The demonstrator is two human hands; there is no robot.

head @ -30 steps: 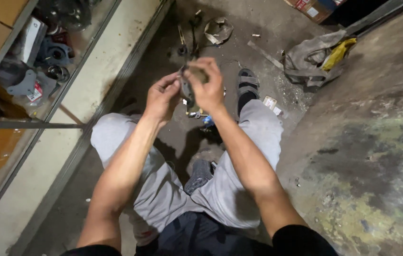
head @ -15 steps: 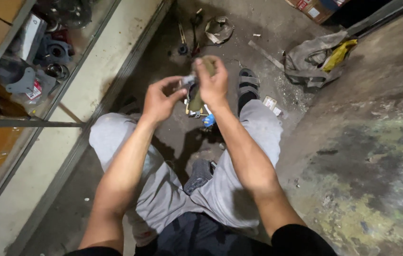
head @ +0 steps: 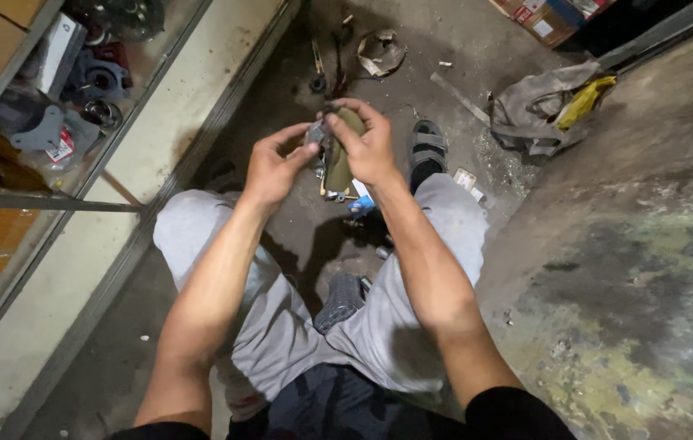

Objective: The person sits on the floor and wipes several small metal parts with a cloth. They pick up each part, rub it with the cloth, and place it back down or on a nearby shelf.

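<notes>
- Olive-green cloth rag (head: 338,167): held above the grey concrete floor (head: 411,90), just left of the grey strapped sandal (head: 428,145).
- Right hand (head: 371,147): fingers closed around the rag's top.
- Left hand (head: 275,167): fingertips pinched on a small grey metal part (head: 316,135), touching the rag.
- Crumpled grey cloth with yellow piece (head: 546,104): on the floor, well right of the sandal.

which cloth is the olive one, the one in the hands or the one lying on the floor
The olive rag is the one in the right hand, hanging beside the left hand. The floor cloth is grey with a yellow piece.
</notes>
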